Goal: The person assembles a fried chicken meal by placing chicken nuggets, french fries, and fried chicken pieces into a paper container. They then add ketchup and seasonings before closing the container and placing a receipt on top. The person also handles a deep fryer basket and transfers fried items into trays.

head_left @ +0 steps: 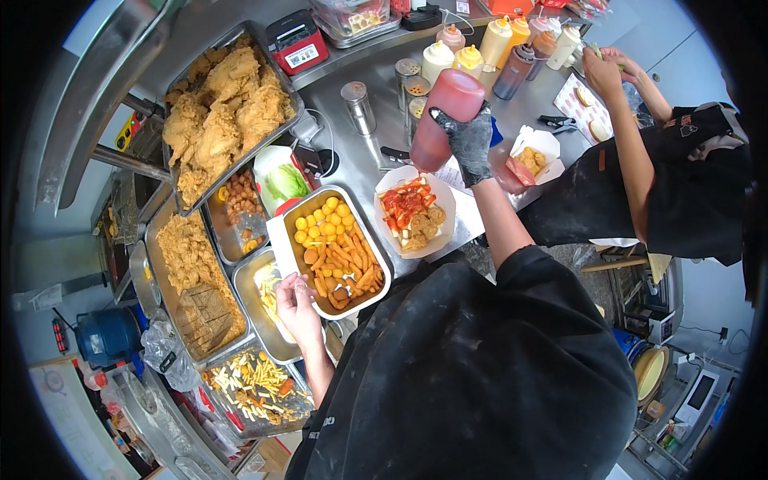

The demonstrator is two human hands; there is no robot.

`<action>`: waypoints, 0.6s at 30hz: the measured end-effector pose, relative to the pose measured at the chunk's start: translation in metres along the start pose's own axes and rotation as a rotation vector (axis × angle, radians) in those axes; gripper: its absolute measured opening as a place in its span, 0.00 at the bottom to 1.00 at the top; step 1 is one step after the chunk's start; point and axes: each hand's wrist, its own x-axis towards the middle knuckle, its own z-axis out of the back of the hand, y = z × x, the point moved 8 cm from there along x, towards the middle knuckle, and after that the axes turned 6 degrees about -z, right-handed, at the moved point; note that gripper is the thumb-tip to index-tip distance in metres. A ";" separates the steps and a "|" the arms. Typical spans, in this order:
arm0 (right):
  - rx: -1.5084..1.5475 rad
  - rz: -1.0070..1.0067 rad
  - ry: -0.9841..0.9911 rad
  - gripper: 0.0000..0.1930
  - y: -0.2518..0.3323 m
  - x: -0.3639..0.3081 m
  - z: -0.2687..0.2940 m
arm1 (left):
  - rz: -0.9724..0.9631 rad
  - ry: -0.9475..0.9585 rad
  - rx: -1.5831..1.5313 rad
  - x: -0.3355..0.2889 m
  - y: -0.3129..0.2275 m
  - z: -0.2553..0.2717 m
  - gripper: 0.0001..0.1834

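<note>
Holding a red bottle [432, 142], the right grip [468, 138], in a dark glove, is closed around its side. The bottle is tilted above the counter [356, 164], just beyond the white paper box [446, 200]; it is round and wide, and its tip I cannot see. Red sauce [408, 200] lies over food in this box. The left grip [298, 310] is beside a metal tray [386, 270]; whether it holds something, I cannot tell.

Pinkish-red bottle [458, 90], black glove [468, 144], white box [446, 200], yellow balls [324, 221], white paper with reddish pattern [569, 95]
</note>
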 end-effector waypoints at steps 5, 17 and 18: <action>0.017 0.002 0.004 0.43 0.000 0.003 0.010 | -0.006 0.000 0.011 0.003 -0.013 -0.005 0.10; 0.075 -0.046 0.004 0.42 -0.006 -0.005 0.020 | -0.017 0.041 0.012 0.002 -0.014 -0.014 0.10; 0.043 -0.041 0.030 0.42 -0.006 -0.005 0.017 | -0.016 0.037 0.017 0.002 -0.013 -0.013 0.10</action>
